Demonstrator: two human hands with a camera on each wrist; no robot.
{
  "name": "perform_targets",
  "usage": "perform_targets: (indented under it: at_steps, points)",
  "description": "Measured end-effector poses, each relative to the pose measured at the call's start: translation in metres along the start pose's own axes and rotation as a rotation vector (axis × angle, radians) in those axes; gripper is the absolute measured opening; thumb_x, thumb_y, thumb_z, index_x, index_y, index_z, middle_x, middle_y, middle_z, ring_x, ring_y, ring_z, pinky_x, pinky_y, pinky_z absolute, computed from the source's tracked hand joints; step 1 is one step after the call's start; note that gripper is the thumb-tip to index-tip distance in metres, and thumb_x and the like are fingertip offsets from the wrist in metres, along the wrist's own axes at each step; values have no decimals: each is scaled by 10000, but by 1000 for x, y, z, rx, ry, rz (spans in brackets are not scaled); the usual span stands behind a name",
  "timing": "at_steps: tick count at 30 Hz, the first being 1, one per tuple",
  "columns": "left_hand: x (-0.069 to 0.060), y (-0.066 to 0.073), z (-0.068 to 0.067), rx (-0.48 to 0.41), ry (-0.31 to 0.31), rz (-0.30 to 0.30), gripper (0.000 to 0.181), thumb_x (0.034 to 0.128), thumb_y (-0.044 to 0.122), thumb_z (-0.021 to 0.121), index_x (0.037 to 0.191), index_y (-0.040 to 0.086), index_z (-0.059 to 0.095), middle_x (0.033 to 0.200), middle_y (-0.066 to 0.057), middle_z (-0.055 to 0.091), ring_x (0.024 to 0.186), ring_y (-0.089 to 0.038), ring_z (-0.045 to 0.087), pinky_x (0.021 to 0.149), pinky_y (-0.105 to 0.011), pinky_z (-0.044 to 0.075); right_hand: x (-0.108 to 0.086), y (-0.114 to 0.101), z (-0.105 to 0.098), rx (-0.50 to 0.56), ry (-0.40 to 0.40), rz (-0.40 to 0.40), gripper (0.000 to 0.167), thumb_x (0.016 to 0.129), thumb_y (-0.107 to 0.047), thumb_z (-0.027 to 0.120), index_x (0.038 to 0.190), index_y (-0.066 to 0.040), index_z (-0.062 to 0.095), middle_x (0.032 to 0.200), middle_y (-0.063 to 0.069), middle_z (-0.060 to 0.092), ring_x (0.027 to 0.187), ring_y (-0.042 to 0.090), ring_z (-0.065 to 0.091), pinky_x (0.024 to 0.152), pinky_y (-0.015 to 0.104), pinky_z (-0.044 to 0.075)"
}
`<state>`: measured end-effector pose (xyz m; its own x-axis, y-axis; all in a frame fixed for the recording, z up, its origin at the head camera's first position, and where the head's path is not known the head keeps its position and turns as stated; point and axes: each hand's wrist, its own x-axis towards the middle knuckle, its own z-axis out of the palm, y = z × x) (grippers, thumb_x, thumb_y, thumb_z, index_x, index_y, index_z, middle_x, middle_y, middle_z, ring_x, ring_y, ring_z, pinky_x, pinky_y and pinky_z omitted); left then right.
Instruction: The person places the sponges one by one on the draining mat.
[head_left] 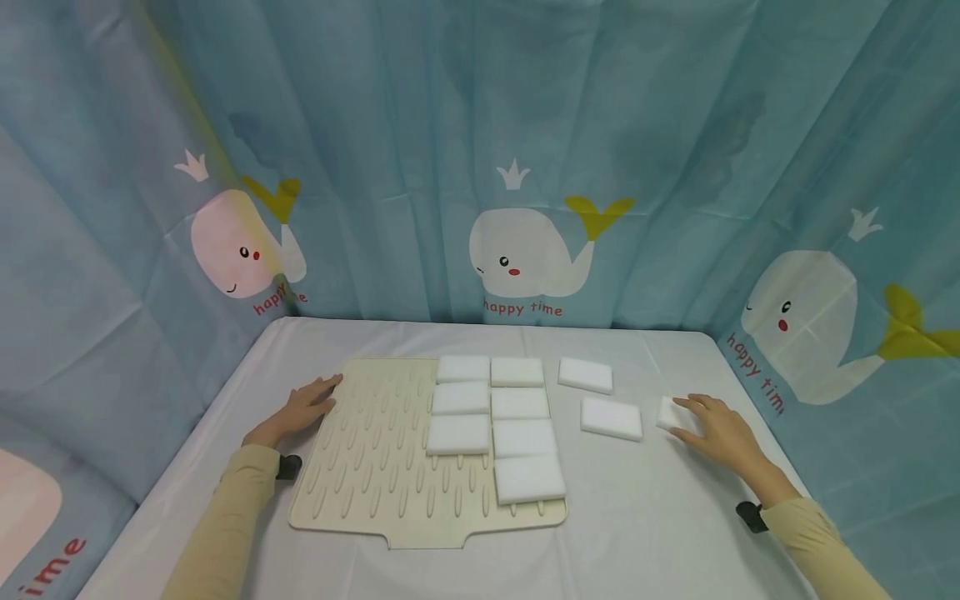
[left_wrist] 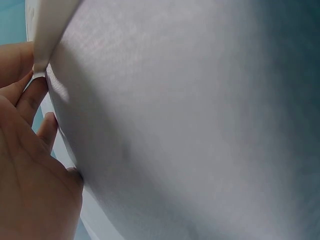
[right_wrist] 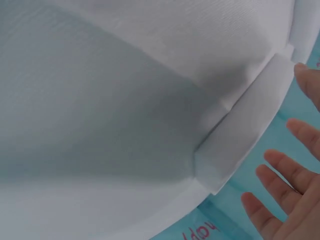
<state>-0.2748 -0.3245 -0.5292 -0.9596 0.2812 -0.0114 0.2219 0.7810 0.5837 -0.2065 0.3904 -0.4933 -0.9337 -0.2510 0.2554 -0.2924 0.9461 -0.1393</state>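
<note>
My right hand (head_left: 716,429), fingers spread, has no grip on the block (head_left: 666,415) at right; my loose left hand (head_left: 298,410) touches the mat (head_left: 360,454), lower middle. Seven blocks (head_left: 457,435) are on, three off.

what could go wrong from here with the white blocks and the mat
If the right hand slides the block at its fingers toward the mat, it could bump the two loose blocks between. The left hand, at the mat's left edge, might nudge the mat and shift the blocks on it.
</note>
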Motion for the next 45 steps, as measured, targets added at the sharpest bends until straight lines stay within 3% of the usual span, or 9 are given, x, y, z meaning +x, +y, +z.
perform_targets:
  at_steps: [15,28,45]
  points:
    - [1,-1,2,19,2,-9,548,960,238,479,1411,-24,311,1434,-315,276,1325,-549,128,995,-730,-49,-13,20,7,22,-16,25,518,783,-270,725,1207,-23,559,1165,267,550,986,449,542,732,581,467]
    - [3,-1,0,13,0,0,539,965,222,472,1411,-31,307,1433,-322,269,1327,-543,130,997,-726,-50,-11,21,4,25,8,10,509,787,-279,728,1206,-43,561,1130,241,575,924,414,565,664,548,479]
    - [2,0,0,16,-14,-17,545,967,230,470,1418,-23,297,1439,-310,270,1332,-537,123,1003,-721,-47,11,-3,1,63,63,-10,520,789,-349,723,1208,-74,586,1125,200,586,955,387,554,706,556,462]
